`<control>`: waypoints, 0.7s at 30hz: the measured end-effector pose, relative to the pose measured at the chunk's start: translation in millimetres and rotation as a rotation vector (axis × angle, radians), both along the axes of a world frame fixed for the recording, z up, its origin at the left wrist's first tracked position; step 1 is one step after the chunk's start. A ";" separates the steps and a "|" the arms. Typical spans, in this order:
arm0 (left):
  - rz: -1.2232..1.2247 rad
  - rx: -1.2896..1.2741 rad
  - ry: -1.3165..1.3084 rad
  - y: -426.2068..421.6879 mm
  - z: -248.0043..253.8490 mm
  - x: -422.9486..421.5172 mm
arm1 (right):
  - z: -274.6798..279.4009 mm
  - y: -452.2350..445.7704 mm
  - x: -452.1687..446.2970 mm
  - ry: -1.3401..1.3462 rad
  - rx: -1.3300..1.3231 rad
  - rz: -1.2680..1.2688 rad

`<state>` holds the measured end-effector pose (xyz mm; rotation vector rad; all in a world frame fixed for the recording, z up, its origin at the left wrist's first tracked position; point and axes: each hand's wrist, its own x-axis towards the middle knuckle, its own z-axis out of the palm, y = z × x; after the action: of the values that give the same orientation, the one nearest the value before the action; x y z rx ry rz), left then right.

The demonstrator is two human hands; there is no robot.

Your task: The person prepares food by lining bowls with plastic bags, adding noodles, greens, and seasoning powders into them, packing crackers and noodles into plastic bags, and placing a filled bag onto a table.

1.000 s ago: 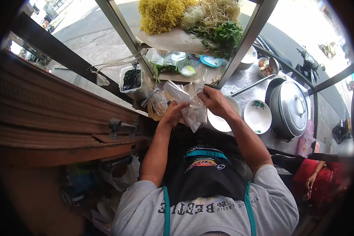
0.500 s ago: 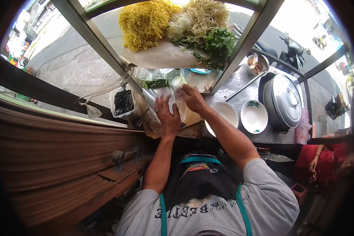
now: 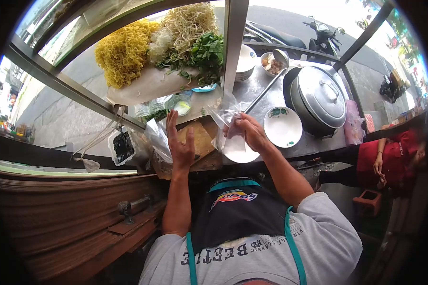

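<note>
My right hand (image 3: 250, 134) pinches a thin clear plastic bag (image 3: 227, 116), which hangs over a white bowl (image 3: 242, 155) and covers part of it. My left hand (image 3: 181, 148) is raised with its fingers stretched out and nothing in it, above a wooden board (image 3: 205, 130). Close to its left lies a bunch of plastic bags (image 3: 160, 137). Just beyond the fingers is a clear bag with something pale green (image 3: 182, 107) inside. A second white bowl (image 3: 283, 127) with a leaf pattern sits right of my right hand.
Yellow noodles (image 3: 121, 54), bean sprouts (image 3: 191, 21) and leafy greens (image 3: 207, 50) lie on a shelf. A lidded pot (image 3: 321, 97), a long ladle (image 3: 266, 89), stacked plates (image 3: 244, 64) and a food bowl (image 3: 272, 65) occupy the metal counter. A post (image 3: 234, 42) rises between. Someone in red (image 3: 390, 159) is at right.
My right hand has carried the plastic bag right, from the bags to over the bowl. My left hand has come away from the bags and opened. The view has turned right.
</note>
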<state>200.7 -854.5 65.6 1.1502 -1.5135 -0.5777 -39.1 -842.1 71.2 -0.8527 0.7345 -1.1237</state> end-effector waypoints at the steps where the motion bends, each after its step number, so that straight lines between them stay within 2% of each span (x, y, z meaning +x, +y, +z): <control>1: -0.112 0.027 0.019 4.0 30.0 -13.6 | 2.8 0.5 -4.1 0.005 0.017 0.102; 4: -0.511 0.125 -0.064 -10.3 27.0 -33.0 | 8.4 0.3 -6.3 0.018 0.001 0.207; 5: -0.646 0.475 0.334 -7.2 16.9 -43.8 | 4.9 -0.8 -12.7 0.029 0.012 0.194; 8: -0.522 0.455 0.488 -14.6 -2.2 -64.7 | -12.6 -7.1 -31.4 0.111 0.076 0.091; 9: -0.451 0.367 0.311 -20.4 -2.0 -64.6 | -19.1 -9.2 -36.9 0.132 0.105 0.050; 10: -0.444 0.416 0.252 -21.1 -2.1 -62.3 | -25.0 -9.1 -43.7 0.152 0.136 0.009; 11: -0.437 0.456 0.195 -25.5 -0.7 -61.1 | -6.2 -7.0 -53.9 0.089 0.198 0.144; 15: -0.488 0.529 -0.001 -28.6 26.3 -67.8 | 29.6 -7.0 -53.3 0.640 -0.027 0.118; 18: -0.576 0.457 0.047 -37.5 11.0 -66.2 | 16.7 -18.9 -55.2 0.574 -0.035 0.200; 21: -0.595 0.560 0.032 -40.6 4.8 -53.2 | 8.6 -23.4 -57.3 0.526 -0.088 0.244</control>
<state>147.4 -895.1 70.5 1.0716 -1.7219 -1.4874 -96.3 -865.5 79.8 -1.2993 0.9835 -0.7195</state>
